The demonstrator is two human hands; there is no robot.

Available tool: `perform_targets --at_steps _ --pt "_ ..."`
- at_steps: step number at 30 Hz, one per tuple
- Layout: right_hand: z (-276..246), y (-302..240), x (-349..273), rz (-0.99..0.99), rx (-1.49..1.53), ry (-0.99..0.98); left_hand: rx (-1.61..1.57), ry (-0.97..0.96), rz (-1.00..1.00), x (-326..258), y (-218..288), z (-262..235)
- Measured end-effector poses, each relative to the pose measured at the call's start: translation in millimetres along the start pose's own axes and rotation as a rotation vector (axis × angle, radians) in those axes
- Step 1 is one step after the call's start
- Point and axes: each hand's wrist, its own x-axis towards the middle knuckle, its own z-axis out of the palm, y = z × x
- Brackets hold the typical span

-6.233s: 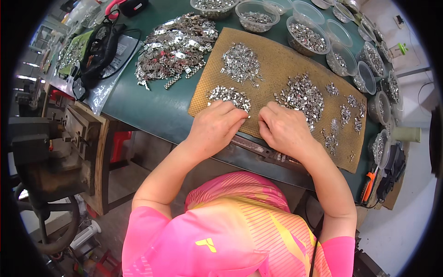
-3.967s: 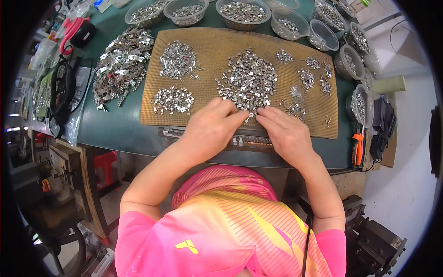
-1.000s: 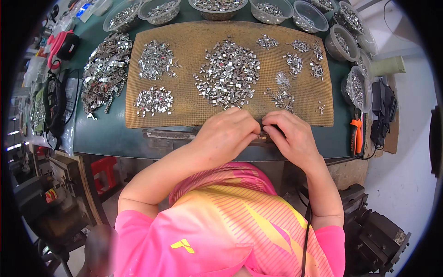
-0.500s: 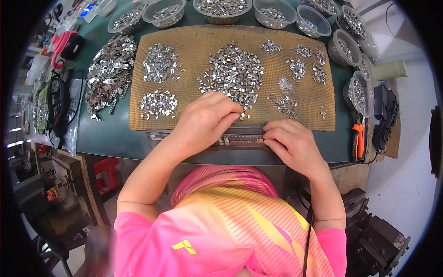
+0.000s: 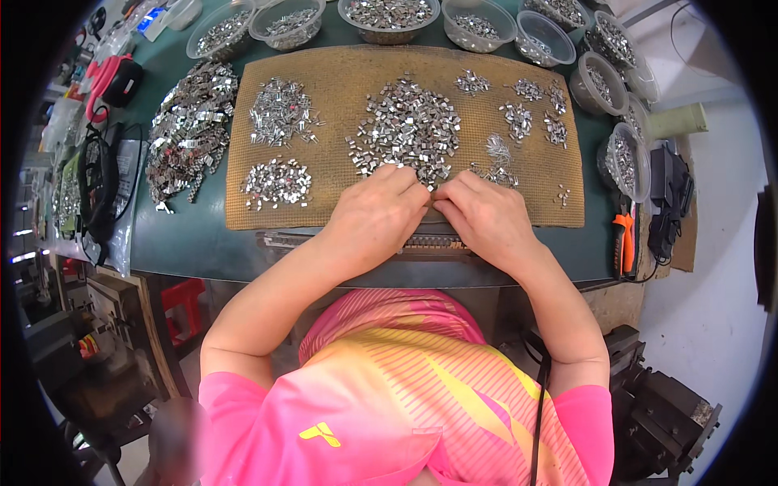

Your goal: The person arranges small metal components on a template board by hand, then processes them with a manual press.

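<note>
My left hand (image 5: 374,212) and my right hand (image 5: 488,217) meet at the near edge of a tan textured mat (image 5: 336,85). Thumb and fingers of each are pinched together, tip to tip; whatever lies between them is too small or hidden to make out. Just beyond the fingertips spreads a pile of small shiny metal pieces (image 5: 409,130). Under my wrists, along the table's front, runs a long slotted metal bar (image 5: 438,243), partly covered by both hands. Loose metal pins (image 5: 284,112) and another pile of small square pieces (image 5: 277,181) lie on the mat's left.
A heap of linked metal strips (image 5: 190,134) lies left of the mat. Clear plastic tubs (image 5: 389,32) of metal parts line the back and right. Orange-handled pliers (image 5: 623,243) rest at the right, near a black power adapter (image 5: 671,182). Several small part piles (image 5: 519,121) dot the mat's right.
My right hand has moved left and up from the slotted bar to meet my left hand at the mat's edge. My left hand has shifted slightly right.
</note>
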Motion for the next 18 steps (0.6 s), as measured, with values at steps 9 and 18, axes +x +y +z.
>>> perform_targets --at_steps 9,18 --pt "-21.2 -14.7 -33.6 -0.025 0.216 -0.007 -0.278 -0.015 -0.141 -11.0 -1.0 -18.4" --pt "-12.7 -7.9 -15.0 0.054 0.161 0.086 -0.332 0.05 -0.172 -24.3 1.1 -23.4"
